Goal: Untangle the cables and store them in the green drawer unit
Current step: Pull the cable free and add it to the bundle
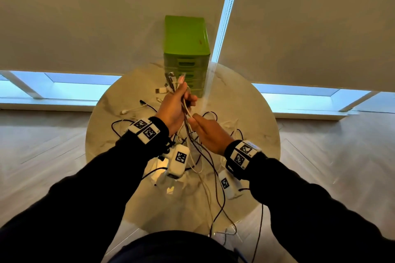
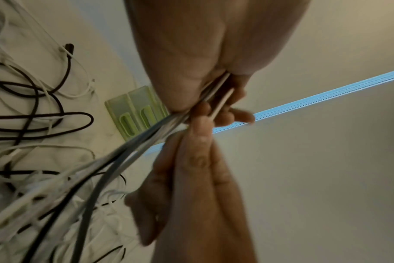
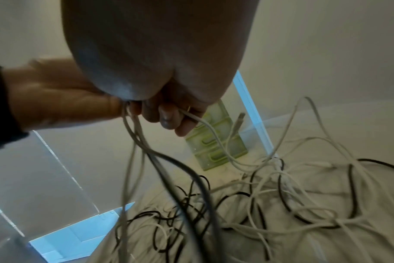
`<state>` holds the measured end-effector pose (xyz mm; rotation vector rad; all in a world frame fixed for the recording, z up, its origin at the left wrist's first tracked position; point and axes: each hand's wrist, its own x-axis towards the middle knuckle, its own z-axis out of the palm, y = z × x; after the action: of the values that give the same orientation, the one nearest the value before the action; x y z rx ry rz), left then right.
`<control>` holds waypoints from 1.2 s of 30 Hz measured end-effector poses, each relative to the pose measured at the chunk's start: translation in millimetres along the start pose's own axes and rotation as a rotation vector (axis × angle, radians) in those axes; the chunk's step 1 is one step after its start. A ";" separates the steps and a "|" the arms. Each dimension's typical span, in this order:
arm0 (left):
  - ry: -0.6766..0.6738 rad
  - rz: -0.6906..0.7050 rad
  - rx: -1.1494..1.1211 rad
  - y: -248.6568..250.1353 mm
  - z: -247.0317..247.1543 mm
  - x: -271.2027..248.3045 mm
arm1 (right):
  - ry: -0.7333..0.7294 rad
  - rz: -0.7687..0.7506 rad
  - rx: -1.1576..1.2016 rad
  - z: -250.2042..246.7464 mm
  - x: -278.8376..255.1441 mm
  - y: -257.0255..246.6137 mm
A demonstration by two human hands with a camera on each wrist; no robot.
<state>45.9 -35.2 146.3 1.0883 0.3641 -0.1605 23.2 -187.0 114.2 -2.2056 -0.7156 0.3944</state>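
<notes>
A green drawer unit (image 1: 186, 49) (image 2: 133, 113) (image 3: 216, 142) stands at the far edge of the round marble table (image 1: 252, 117), its drawers closed. My left hand (image 1: 184, 100) (image 2: 216, 99) is raised in front of it and grips a bundle of cables (image 1: 187, 111) (image 2: 146, 138), whose connector ends (image 1: 172, 81) stick up above the fist. Just below, my right hand (image 1: 193, 119) (image 3: 169, 119) pinches strands of the same bundle. The strands run down into a tangle of black and white cables (image 1: 198, 153) (image 2: 34, 115) (image 3: 281, 195) on the table.
Loose connectors (image 1: 128, 111) lie left of my hands. Some cables hang over the table's near edge (image 1: 218, 215) toward the floor. Roller blinds and a bead chain (image 1: 225, 17) hang behind the drawer unit, with low windows either side.
</notes>
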 end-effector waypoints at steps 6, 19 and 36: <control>-0.022 0.111 -0.133 30.8 -13.1 1.1 | -0.076 0.080 -0.059 -4.7 -22.5 49.5; 0.107 0.263 0.508 36.0 -7.0 -10.4 | 0.201 0.228 -0.089 -52.2 4.9 65.2; 0.094 0.255 0.434 21.8 1.7 -10.5 | -0.117 0.026 -0.203 -34.0 -17.6 56.4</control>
<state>43.2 -27.3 169.0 1.5635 0.2762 0.0426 46.4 -248.1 94.9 -2.4004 -0.8215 0.4860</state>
